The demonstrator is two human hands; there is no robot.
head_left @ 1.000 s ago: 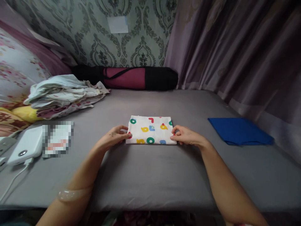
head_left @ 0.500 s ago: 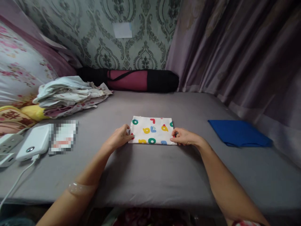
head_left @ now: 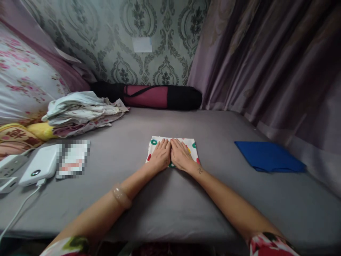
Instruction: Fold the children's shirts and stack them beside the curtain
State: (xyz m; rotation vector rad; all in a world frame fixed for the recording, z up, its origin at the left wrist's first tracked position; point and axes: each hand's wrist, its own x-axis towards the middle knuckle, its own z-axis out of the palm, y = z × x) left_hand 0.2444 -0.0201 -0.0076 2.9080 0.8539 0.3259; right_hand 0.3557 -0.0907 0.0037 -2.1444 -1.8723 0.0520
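Observation:
A folded white cloth with colourful letter prints lies flat on the grey sheet. My left hand rests palm down on its left half, fingers stretched toward the far edge. Beside it, my right hand lies flat on the right half, and the two hands touch along the middle. Between and under them most of the print is hidden. Off to the right, a folded blue cloth lies apart from both hands.
A pile of crumpled clothes sits at the back left, near a floral pillow. A white power bank with a cable, a power strip and a blurred packet lie at left. A maroon-black long bag lies along the wall.
Both hands have left the white cloth's side edges and come together, now flat on its middle. The view has tilted slightly upward.

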